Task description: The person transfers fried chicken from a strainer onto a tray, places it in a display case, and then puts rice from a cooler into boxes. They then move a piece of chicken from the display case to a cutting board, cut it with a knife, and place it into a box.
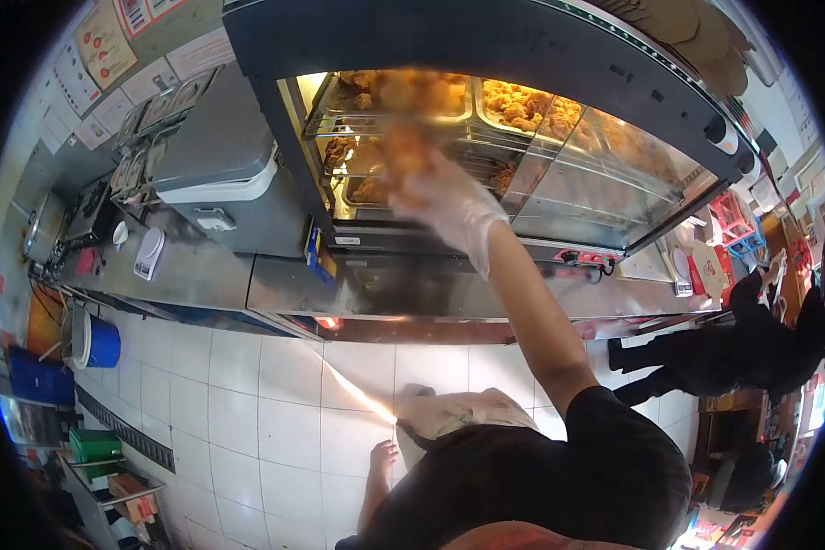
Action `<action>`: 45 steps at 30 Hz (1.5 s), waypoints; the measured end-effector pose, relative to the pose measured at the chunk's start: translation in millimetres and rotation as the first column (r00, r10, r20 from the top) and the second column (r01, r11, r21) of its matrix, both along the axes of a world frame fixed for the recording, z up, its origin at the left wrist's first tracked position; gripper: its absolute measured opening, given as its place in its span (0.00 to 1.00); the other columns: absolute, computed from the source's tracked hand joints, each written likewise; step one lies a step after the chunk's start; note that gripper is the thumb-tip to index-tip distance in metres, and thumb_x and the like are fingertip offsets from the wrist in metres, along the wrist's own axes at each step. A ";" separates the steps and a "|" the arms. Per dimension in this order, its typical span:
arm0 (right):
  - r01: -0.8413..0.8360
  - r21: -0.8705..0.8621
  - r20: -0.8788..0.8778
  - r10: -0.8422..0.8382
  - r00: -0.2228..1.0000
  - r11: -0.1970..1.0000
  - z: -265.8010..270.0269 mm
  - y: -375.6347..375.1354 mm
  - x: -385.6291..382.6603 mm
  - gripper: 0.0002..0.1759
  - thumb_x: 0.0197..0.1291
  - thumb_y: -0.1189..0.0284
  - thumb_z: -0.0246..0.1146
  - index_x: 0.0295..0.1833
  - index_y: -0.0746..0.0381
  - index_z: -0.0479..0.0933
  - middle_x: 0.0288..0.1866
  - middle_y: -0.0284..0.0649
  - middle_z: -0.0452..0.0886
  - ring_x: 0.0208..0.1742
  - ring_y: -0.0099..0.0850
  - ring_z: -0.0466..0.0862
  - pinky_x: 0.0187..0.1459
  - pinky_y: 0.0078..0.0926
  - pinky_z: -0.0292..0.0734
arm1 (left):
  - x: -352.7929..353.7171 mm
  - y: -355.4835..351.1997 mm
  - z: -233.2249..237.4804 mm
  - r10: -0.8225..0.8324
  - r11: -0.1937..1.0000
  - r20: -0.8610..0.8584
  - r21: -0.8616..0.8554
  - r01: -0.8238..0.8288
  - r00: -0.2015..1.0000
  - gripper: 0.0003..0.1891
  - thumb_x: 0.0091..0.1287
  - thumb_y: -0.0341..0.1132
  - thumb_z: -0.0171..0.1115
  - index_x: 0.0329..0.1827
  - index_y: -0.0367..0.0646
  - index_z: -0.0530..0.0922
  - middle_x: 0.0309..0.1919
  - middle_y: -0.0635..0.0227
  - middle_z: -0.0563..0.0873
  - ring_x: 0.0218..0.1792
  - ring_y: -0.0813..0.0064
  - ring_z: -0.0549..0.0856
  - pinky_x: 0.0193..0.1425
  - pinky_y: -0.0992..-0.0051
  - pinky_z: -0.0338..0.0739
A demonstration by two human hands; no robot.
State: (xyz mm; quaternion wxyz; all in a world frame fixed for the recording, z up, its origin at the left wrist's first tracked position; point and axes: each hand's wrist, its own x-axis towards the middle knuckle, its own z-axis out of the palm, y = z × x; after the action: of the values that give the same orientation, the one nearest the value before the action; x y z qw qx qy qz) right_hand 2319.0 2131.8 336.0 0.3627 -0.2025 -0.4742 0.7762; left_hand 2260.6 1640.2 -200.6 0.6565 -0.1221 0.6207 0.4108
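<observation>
At the warming cabinet, I see the right hand, in a clear glove, raised and closed around a blurred piece of fried chicken, just in front of the wire racks and a tray of chicken. The left hand hangs low over the white tiled floor, beside a white bag; I cannot tell its grip. A person in black stands at far right

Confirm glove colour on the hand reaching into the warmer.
Translucent white, on the right hand holding fried chicken; head view, blurred.
</observation>
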 end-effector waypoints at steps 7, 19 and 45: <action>-0.075 0.369 0.421 -0.095 0.902 0.926 -15.5 6.2 -6.0 0.36 0.66 0.76 0.56 0.78 0.62 0.53 0.55 0.48 0.79 0.47 0.35 0.81 0.53 0.33 0.77 | 10.8 9.4 3.6 -0.036 0.999 -0.089 0.026 0.039 0.995 0.18 0.70 0.36 0.53 0.63 0.49 0.74 0.51 0.65 0.85 0.46 0.63 0.85 0.50 0.61 0.76; -0.784 0.621 0.383 -0.878 0.286 0.016 29.4 149.3 -98.8 0.22 0.67 0.69 0.53 0.62 0.69 0.70 0.57 0.57 0.76 0.56 0.47 0.80 0.58 0.43 0.74 | 41.3 -4.0 0.4 0.068 0.998 -0.100 0.009 -0.067 0.993 0.18 0.71 0.33 0.49 0.62 0.49 0.74 0.54 0.61 0.84 0.47 0.62 0.86 0.54 0.55 0.75; -0.623 0.782 0.080 -0.991 0.109 -0.005 42.4 202.9 -0.2 0.21 0.69 0.66 0.53 0.63 0.65 0.70 0.59 0.50 0.76 0.59 0.40 0.77 0.63 0.40 0.71 | 49.8 -15.2 17.9 0.027 0.997 -0.102 -0.072 -0.034 0.994 0.21 0.68 0.28 0.49 0.65 0.49 0.72 0.59 0.61 0.81 0.53 0.62 0.83 0.58 0.59 0.74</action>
State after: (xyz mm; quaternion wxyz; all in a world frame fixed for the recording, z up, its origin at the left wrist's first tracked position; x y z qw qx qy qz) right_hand 2318.7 2334.7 378.4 0.1735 -0.4329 -0.8451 -0.2614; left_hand 2310.4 1625.1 -182.7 0.6129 -0.1346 0.6659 0.4035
